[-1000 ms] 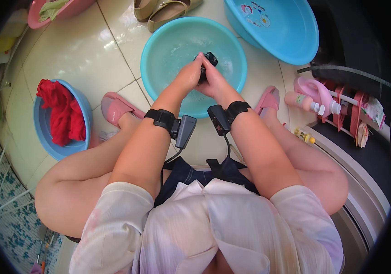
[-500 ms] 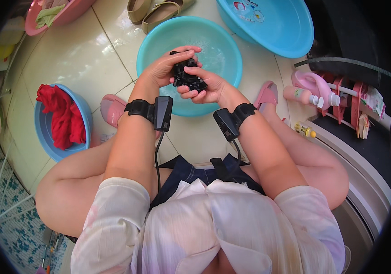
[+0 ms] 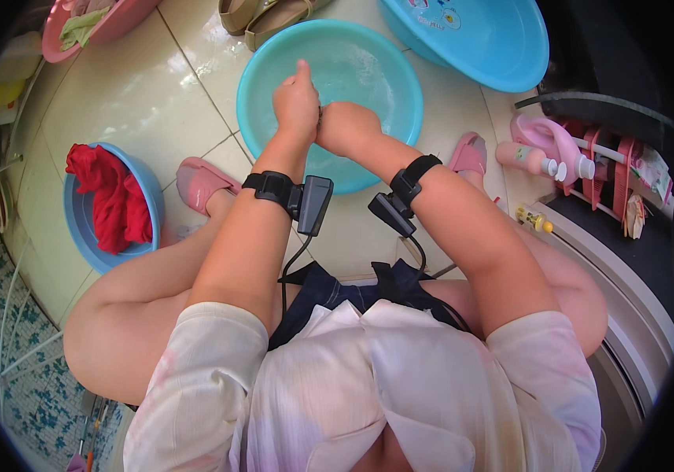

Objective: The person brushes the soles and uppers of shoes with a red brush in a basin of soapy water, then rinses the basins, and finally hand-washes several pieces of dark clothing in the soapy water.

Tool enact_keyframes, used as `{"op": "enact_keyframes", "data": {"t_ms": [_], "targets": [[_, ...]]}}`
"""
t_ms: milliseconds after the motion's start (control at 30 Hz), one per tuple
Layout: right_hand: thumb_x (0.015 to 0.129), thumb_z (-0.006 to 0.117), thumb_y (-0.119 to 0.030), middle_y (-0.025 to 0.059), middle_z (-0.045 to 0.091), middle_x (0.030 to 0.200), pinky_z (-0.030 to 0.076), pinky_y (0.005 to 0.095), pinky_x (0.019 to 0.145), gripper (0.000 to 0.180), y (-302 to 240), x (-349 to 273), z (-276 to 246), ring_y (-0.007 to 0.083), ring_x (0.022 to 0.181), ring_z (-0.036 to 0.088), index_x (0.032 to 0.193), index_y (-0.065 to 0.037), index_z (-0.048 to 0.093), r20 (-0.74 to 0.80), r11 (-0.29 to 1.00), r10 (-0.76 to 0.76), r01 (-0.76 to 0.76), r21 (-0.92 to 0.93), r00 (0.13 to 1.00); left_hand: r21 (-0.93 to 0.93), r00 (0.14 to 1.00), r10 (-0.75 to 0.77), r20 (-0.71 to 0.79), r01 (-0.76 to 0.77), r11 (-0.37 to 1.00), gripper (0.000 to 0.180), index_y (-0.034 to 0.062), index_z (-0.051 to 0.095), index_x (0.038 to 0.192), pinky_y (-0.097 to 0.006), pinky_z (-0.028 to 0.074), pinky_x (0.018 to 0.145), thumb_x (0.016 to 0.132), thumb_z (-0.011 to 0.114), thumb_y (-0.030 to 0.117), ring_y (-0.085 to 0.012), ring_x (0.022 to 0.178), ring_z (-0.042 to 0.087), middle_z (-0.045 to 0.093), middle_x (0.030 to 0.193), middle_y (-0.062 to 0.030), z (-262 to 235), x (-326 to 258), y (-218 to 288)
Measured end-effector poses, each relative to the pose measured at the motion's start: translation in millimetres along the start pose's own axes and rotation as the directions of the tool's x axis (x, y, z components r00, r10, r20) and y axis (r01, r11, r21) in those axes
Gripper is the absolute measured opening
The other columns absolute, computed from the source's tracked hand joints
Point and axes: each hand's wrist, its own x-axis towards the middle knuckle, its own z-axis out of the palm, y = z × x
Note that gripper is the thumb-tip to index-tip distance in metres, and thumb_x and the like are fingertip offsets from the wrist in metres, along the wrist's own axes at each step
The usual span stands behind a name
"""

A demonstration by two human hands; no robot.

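Head view: fists (image 3: 321, 118) above teal basin (image 3: 384, 169), apparently.

A pale short-sleeved top, dark shorts, pink slippers (image 3: 199, 182), and black wrist straps (image 3: 272, 187) carrying small cabled devices.

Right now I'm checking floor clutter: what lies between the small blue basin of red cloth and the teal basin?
In the head view, a pink slipper on pale floor tile.
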Motion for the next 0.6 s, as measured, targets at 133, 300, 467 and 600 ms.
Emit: {"op": "enact_keyframes", "data": {"t_ms": [133,300,467,600], "targets": [[0.080,0.054,-0.025,0.0108,0.070,0.084,0.053,0.0410,0.064,0.022,-2,-24,10,0.0305,0.078,0.067,0.082,-0.013,0.073,-0.038,0.998,-0.045,0.043,-0.049,0.998,0.356,0.987,0.148,-0.059,-0.118,0.927,0.051,-0.0010,0.056,0.065,-0.041,0.042,0.060,0.094,0.046,0.039,-0.0291,0.055,0.049,0.056,0.060,-0.0151,-5,3,-32],[0.082,0.053,-0.029,0.0123,0.069,0.078,0.051,0.0420,0.061,0.026,16,-47,25,0.0329,0.074,0.066,0.076,-0.010,0.071,-0.111,0.998,-0.052,0.047,-0.046,0.992,0.550,0.972,0.233,-0.016,-0.186,0.814,0.053,-0.0038,0.059,0.067,-0.047,0.042,0.067,0.094,0.041,0.039,-0.0405,0.065,0.053,0.062,0.072,-0.0234,11,-32,-31],[0.080,0.058,-0.032,0.0138,0.069,0.085,0.051,0.0413,0.061,0.027,12,-59,32,0.0318,0.074,0.067,0.090,-0.009,0.068,-0.164,0.985,-0.069,0.093,0.147,0.984,0.454,0.983,0.139,0.116,-0.177,0.873,0.049,-0.0015,0.061,0.074,-0.041,0.044,0.066,0.089,0.053,0.045,-0.0311,0.066,0.054,0.060,0.071,-0.0144,-9,-51,-6],[0.068,0.074,-0.040,0.0131,0.067,0.087,0.052,0.0371,0.069,0.062,21,-55,26,0.0284,0.077,0.066,0.112,-0.003,0.054,-0.177,0.890,-0.078,0.148,0.430,0.981,0.590,0.909,-0.260,0.325,0.020,0.807,0.046,0.0108,0.063,0.093,-0.035,0.042,0.085,0.080,0.068,0.054,-0.0153,0.095,0.058,0.063,0.099,-0.0047,-22,-63,48]]}}
